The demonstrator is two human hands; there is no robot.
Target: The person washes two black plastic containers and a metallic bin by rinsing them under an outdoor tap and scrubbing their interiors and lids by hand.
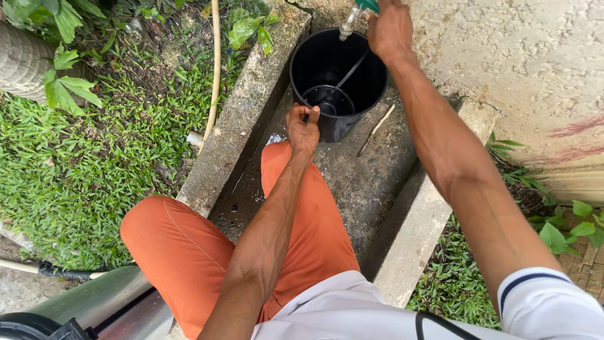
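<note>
My left hand (303, 129) gripped the near rim of the round black plastic bucket (338, 79), fingers curled over the smooth edge and clamped on it. The bucket stood at the far end of the rough, stained concrete trough (368, 182), close to the pitted grey wall (503, 56). Inside it lay a thin dark wire handle and what looked like a smaller black round container; I could not tell if water was in it. My right hand (390, 28) was raised over the bucket's far rim, fingers closed around the green-handled metal tap (353, 16), whose spout pointed down into the bucket. A pale thin stick (376, 129) lay on the trough floor just beside the bucket, toward the right curb. My orange-trousered knees (189, 245) filled the near end of the trough. The left curb (242, 113) was mossy and chipped; beyond it, coarse green grass (82, 170) and a yellowish rubber hose (215, 69) running along the curb. A shiny metal tube (100, 302) sat at the near left corner.
</note>
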